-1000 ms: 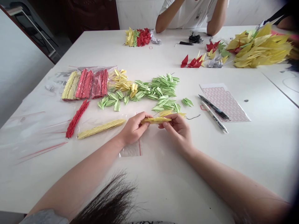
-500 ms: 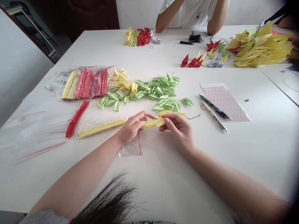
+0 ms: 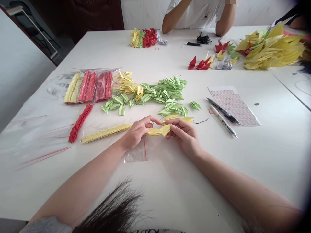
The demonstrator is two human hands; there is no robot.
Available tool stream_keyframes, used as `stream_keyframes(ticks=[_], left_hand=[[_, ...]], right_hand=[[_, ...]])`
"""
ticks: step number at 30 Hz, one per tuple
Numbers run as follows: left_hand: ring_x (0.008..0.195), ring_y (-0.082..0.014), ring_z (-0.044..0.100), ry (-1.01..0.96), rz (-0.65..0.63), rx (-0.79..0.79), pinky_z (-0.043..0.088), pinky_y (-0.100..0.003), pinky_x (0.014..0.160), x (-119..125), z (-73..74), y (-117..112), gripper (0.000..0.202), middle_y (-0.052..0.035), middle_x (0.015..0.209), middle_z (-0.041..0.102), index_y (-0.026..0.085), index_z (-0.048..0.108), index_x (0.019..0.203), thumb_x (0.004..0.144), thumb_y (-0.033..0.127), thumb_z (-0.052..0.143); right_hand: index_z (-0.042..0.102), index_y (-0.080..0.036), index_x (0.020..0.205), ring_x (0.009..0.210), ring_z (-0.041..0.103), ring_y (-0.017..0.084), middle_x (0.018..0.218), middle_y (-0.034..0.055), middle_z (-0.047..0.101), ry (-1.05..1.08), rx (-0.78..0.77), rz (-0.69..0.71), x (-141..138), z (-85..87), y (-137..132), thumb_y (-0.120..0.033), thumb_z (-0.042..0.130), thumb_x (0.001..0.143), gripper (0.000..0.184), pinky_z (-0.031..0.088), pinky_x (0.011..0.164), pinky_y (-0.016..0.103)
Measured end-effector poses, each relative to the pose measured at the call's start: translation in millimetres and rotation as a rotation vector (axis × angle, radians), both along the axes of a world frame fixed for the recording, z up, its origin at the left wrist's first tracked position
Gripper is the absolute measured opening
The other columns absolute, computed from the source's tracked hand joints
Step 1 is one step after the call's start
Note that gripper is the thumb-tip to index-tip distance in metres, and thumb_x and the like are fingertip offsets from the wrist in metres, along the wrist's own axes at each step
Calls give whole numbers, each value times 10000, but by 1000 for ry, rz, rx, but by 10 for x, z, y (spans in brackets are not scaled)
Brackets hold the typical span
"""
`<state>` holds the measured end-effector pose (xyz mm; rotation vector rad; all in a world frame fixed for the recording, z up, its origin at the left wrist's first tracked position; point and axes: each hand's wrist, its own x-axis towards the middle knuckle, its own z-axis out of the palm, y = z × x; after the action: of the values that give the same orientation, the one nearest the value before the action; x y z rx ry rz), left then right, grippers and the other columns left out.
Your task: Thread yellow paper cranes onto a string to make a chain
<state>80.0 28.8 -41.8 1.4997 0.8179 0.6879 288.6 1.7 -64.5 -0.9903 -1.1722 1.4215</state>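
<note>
Two hands work over the white table (image 3: pixel 220 168): your left hand (image 3: pixel 137 132) and your right hand (image 3: pixel 185 137) both have their fingers closed on a strip of stacked yellow paper cranes (image 3: pixel 157 130), which sits between them, just above the lower bag. A thin black thread (image 3: pixel 201 121) trails out to the right of your right hand.

A clear plastic bag (image 3: pixel 116 70) at the far left holds three kinds of tightly stacked crane strips side by side: a pale yellow strip (image 3: pixel 73 88), a bright red strip (image 3: pixel 87 86) and a dark red strip (image 3: pixel 104 86). A second clear plastic bag with a red seal line (image 3: pixel 136 154) lies flat beneath your left wrist.

Just left of your left hand, a long yellow crane strip (image 3: pixel 105 133) rests on clear plastic sheeting (image 3: pixel 41 132), beside a long red crane strip (image 3: pixel 80 123). Directly beyond your hands spreads a loose pile of light green paper cranes (image 3: pixel 167 92), with loose yellow paper cranes (image 3: pixel 125 82) at its left end.

To your right, a black pen (image 3: pixel 223 111) and a white pen (image 3: pixel 223 125) lie beside a sheet of red-printed labels (image 3: pixel 233 106). Across the table, a co-worker's bare forearms (image 3: pixel 225 19) rest near a heap of yellow paper cranes (image 3: pixel 269 48).
</note>
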Motion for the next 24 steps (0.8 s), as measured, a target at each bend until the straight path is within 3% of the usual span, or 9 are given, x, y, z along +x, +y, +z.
stream_keyframes(ticks=[5,12,20,24], left_hand=[[521,-127,299,9,0,9,263,-287,559,-9,-17,1,341,40,595,364,208,603,1093,803,223,425],[528,-124,298,17,-1,38,257,-284,543,-5,-16,1,332,40,603,357,200,603,1077,812,211,403],[587,-121,376,38,121,90,330,-253,545,31,-85,8,309,23,708,436,203,587,1153,890,260,434],[603,-102,439,20,143,116,398,-241,595,34,-115,15,285,26,780,505,218,572,1167,895,278,509]], right_hand=[[717,-212,928,594,615,138,725,4,648,15,-53,6,-15,39,25,-500,759,785,324,537,610,297],[702,-210,920,591,608,132,736,1,638,-3,-42,0,-12,16,31,-499,743,805,313,531,615,291],[682,-227,972,693,607,149,741,-2,618,-175,180,-175,-14,-39,-14,-402,666,893,192,516,668,297],[678,-231,979,711,608,154,772,4,615,-205,209,-192,-20,-36,-23,-392,652,900,181,517,670,304]])
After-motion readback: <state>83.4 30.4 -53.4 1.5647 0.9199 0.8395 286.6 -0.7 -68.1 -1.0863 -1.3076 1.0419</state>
